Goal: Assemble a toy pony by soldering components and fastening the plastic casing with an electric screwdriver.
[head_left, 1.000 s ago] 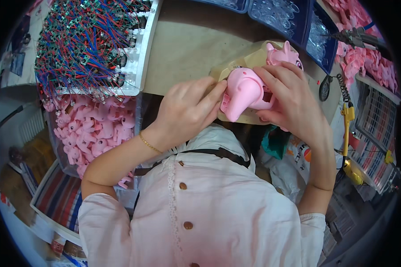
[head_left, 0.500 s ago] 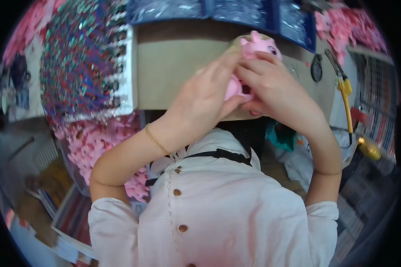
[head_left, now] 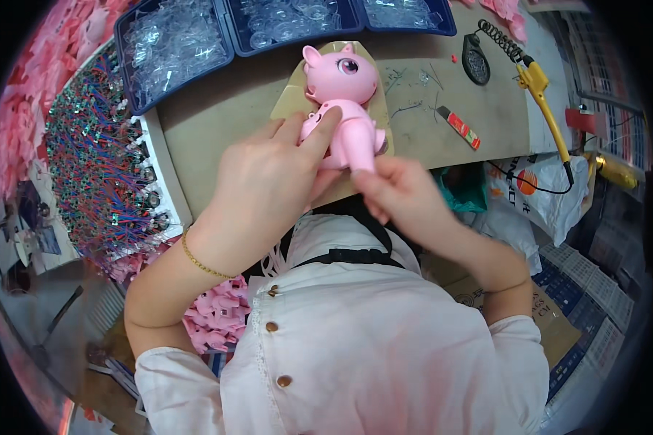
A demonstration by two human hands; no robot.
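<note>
A pink toy pony (head_left: pixel 347 85) with a large purple eye lies on a tan pad (head_left: pixel 290 93), its head toward the far side. My left hand (head_left: pixel 265 170) grips the toy's left side, with fingers over the body and the thumb near its lower end. A small opening shows in the pink body beside those fingertips. My right hand (head_left: pixel 406 190) is closed at the toy's lower leg, thumb and fingers pinching its end. The fingers hide part of the lower body.
Blue trays (head_left: pixel 232 51) of clear plastic parts line the far edge. A white tray (head_left: pixel 156 167) piled with wired circuit boards stands at left, pink parts (head_left: pixel 221 312) below it. Right lie a red-and-black cutter (head_left: pixel 458 127), wire scraps, and a yellow soldering iron (head_left: pixel 535 80) with coiled holder.
The view has shifted. My right hand has moved off the toy's upper body down to its leg. The toy's head and body, mostly covered before, now show.
</note>
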